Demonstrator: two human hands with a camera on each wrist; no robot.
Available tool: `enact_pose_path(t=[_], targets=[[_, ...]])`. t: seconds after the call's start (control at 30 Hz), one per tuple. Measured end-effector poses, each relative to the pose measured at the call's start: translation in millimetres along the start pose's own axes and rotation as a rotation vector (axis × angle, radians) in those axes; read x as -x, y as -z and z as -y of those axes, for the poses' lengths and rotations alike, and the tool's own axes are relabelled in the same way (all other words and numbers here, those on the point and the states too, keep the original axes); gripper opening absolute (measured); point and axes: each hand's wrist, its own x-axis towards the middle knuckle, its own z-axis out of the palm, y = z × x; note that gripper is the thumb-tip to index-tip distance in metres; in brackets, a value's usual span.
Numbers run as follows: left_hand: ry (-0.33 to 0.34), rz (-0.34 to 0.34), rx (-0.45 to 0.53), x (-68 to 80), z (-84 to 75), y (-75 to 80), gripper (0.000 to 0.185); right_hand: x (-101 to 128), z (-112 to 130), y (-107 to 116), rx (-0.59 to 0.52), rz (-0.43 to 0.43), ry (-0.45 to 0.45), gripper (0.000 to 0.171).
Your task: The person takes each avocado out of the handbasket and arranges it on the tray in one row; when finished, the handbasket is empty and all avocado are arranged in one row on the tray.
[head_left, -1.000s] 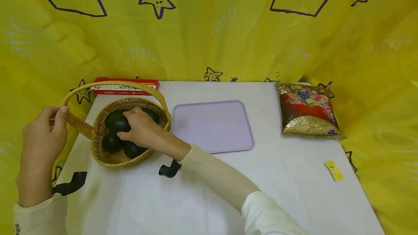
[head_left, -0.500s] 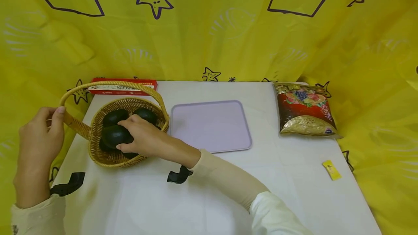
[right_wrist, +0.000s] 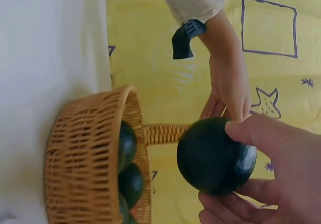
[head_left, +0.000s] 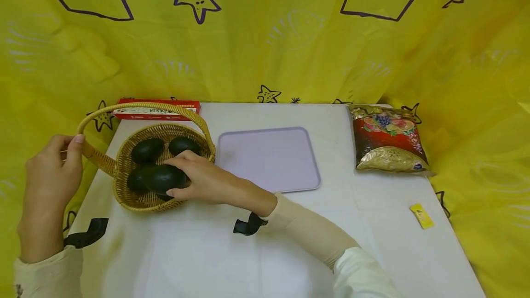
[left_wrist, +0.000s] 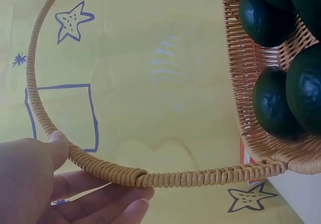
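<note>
Right hand: the right hand (head_left: 207, 182) has its fingers (right_wrist: 253, 129) wrapped round one dark avocado (head_left: 164, 179), thumb on the near side, holding it just above the near rim of the basket (head_left: 136, 201).
Left hand: the left hand (head_left: 51, 169) pinches the woven handle (left_wrist: 165, 178) near its left foot, thumb on top and the other fingers curled beneath it.
What changed: a second ago the right hand lay flat among the fruit deep in the basket; now it has drawn back toward the person with one avocado lifted clear of the rest. I take that as the pick being made.
Left in the basket: three more avocados (head_left: 146, 150) lie inside, touching one another.
Nearby: a pale lilac tray (head_left: 269, 160) sits on the worktop (head_left: 248, 261) just right of the basket. A red box (head_left: 157, 109) lies behind the basket, a shiny snack bag (head_left: 387, 139) lies well to the right, and a small yellow sachet (head_left: 422, 215) lies near the right edge.
</note>
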Motion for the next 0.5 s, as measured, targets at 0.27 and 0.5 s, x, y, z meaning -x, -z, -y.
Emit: enact_pose_path(t=[0.27,0.5], targets=[[-0.009,-0.003,-0.008,-2.1,0.6,0.2,0.065,12,-22,7,-0.031,0.006,-0.026,0.067],[-0.017,0.001,-0.014,-1.7,1.6,0.8,0.066,26,-42,16,-0.045,-0.009,-0.023,0.066]])
